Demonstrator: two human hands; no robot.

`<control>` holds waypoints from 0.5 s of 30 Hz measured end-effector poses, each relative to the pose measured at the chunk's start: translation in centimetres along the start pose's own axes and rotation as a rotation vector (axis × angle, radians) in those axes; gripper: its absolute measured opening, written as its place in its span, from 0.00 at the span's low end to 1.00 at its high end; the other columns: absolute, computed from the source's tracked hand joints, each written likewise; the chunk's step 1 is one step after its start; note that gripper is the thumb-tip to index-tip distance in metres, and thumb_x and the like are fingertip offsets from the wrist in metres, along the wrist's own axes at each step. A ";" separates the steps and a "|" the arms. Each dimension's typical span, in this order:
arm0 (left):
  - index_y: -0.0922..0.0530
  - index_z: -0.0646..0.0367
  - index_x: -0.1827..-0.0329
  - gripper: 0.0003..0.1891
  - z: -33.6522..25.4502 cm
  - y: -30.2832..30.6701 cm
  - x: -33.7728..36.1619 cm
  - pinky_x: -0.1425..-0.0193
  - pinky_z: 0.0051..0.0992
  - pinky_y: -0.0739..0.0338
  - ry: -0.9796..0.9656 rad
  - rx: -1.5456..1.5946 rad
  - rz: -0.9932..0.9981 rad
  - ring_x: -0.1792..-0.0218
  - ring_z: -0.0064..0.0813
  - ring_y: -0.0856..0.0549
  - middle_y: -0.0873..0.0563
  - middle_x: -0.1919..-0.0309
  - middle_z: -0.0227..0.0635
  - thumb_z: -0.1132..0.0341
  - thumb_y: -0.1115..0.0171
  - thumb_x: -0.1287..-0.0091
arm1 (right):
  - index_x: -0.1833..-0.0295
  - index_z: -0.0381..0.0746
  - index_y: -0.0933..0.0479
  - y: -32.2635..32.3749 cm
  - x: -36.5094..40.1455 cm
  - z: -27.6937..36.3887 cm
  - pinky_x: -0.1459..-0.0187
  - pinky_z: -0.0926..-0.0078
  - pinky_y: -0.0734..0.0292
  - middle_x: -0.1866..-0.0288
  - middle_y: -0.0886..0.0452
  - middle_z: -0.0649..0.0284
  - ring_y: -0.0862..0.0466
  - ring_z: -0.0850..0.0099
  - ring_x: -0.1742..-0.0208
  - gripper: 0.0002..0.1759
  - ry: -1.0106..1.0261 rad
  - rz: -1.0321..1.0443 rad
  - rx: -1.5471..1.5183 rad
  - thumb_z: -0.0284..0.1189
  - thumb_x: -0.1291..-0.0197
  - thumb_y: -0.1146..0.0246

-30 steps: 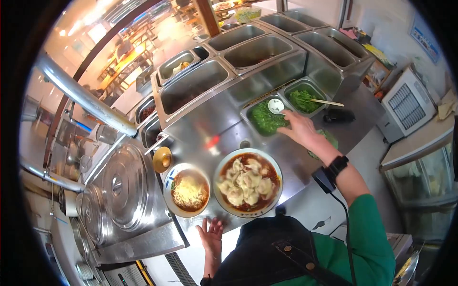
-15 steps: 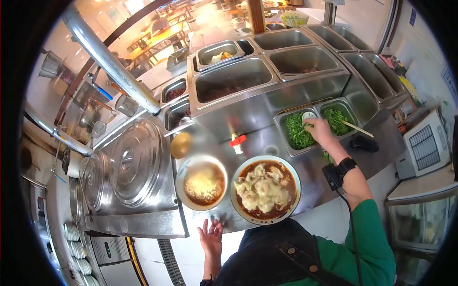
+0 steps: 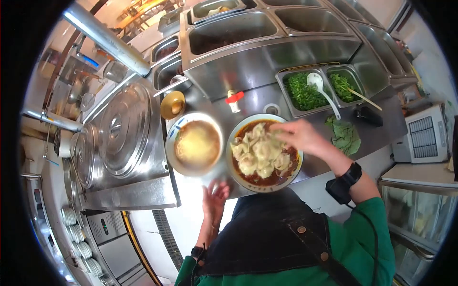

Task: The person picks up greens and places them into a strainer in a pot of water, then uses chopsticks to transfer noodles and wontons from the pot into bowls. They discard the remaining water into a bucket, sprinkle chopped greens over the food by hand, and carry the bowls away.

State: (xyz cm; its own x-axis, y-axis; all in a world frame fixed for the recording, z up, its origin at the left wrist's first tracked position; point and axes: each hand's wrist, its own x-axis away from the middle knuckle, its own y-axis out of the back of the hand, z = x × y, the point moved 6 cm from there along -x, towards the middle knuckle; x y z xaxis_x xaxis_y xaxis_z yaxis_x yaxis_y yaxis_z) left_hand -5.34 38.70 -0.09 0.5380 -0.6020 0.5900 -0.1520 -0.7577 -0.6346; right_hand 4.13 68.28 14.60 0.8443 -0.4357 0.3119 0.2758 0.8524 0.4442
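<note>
My right hand (image 3: 299, 136) is over the right side of a large bowl (image 3: 232, 164) of dumplings (image 3: 261, 157) in dark red-brown broth. Its fingers are pinched together, with a blur of green at the tips that looks like chopped green herbs. Beside it on the left stands a bowl of noodles (image 3: 196, 143) in broth, hazy with steam. My left hand (image 3: 214, 198) hangs by the counter's front edge below the noodle bowl, fingers spread and holding nothing. A steel pan of chopped green herbs (image 3: 300, 95) sits behind, with a white spoon (image 3: 322, 90) resting in it.
A second pan of greens (image 3: 341, 86) holds a wooden stick. A crumpled green cloth or leaf (image 3: 346, 137) and a black object (image 3: 368, 116) lie at right. A red-handled valve (image 3: 234, 97), a small golden bowl (image 3: 168, 107) and lidded steel pots (image 3: 121, 128) stand around the bowls.
My right hand has moved from the herb pan left and toward me to the dumpling bowl, leaving the white spoon in view. My left hand stays open by the counter edge. The view has tilted down.
</note>
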 end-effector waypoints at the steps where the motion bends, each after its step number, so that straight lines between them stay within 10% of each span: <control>1: 0.41 0.60 0.40 0.30 -0.1 -0.2 0.0 0.53 0.29 0.26 -0.003 0.003 -0.007 0.58 0.37 0.22 0.25 0.56 0.48 0.45 0.61 0.34 | 0.50 0.38 0.26 -1.0 0.6 0.7 0.68 0.79 0.23 0.64 0.19 0.55 0.19 0.72 0.73 0.17 0.291 -0.146 0.181 0.31 0.45 0.41; 2: 0.41 0.60 0.39 0.29 0.0 -0.7 -0.1 0.53 0.28 0.26 0.013 -0.061 0.012 0.58 0.36 0.22 0.25 0.55 0.48 0.45 0.60 0.34 | 0.50 0.38 0.26 -1.9 1.4 1.3 0.67 0.77 0.23 0.63 0.20 0.52 0.18 0.66 0.73 0.16 0.584 -0.295 0.363 0.30 0.45 0.41; 10: 0.40 0.61 0.39 0.31 1.5 -4.9 -3.4 0.54 0.23 0.27 -0.048 -0.573 0.332 0.55 0.29 0.22 0.25 0.50 0.39 0.44 0.59 0.35 | 0.60 0.36 0.23 -2.7 2.7 2.4 0.66 0.71 0.24 0.63 0.21 0.58 0.21 0.59 0.67 0.09 0.606 -0.306 0.426 0.24 0.49 0.40; 15: 0.42 0.61 0.37 0.33 4.0 -5.4 -5.9 0.43 0.31 0.35 0.173 -0.373 0.326 0.43 0.33 0.31 0.33 0.41 0.40 0.45 0.54 0.37 | 0.64 0.37 0.22 -2.7 3.9 4.0 0.63 0.69 0.26 0.70 0.22 0.61 0.21 0.63 0.69 0.07 0.589 -0.386 0.414 0.23 0.52 0.38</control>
State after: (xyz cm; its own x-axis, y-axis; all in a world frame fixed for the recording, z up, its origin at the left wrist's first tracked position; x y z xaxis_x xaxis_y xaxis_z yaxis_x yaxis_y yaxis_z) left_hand -4.36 47.36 -2.14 0.2740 -0.8302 0.4854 -0.5904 -0.5436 -0.5966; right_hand 4.90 63.14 18.01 0.8591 -0.3556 -0.3682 0.5023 0.4471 0.7401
